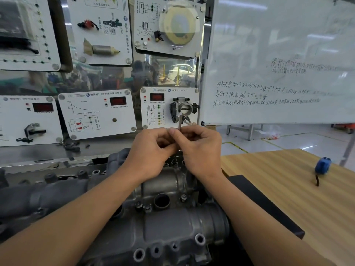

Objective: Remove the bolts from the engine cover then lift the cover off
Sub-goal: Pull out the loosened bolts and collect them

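My left hand (151, 152) and right hand (199, 150) pinch the thin key (180, 121) — tilted, it could slip, rounding the bolt hidden beneath them.
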A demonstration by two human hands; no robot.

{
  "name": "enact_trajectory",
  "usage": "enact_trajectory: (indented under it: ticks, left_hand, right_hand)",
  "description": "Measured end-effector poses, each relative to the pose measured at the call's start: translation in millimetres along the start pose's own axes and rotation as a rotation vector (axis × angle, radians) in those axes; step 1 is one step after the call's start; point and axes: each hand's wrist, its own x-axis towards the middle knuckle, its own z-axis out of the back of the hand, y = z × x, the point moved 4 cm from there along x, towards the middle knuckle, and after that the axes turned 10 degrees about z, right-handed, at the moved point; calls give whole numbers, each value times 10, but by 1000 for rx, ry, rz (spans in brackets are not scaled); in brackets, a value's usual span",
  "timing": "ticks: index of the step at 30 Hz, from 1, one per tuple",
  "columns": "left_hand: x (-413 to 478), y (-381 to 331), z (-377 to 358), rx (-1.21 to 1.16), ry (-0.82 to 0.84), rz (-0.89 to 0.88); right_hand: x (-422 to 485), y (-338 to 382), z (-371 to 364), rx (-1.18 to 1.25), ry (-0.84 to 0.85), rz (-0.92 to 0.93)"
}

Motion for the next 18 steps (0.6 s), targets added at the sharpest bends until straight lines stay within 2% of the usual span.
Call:
enact_trajectory:
  ticks: [4,6,9,14,16,18]
  left_hand:
    - [-10,-2,-16,-18,157,15]
    - [-2,0,-7,5,172,7]
    - [-3,-38,12,5,113,-22]
    - [49,-30,23,82,-68,-35]
    - [74,-12,33,42,-10,-18]
    - [75,-5,29,-15,122,0]
  right_hand:
    - [-10,68,-34,-97,95,145]
    - [-20,83,-65,-189,177,214]
    - [-21,101,-84,-280,204,252]
    - [-3,118,-50,-156,53,211]
    - [-2,115,-57,-142,74,221]
    - [-1,95,-52,-180,130,243]
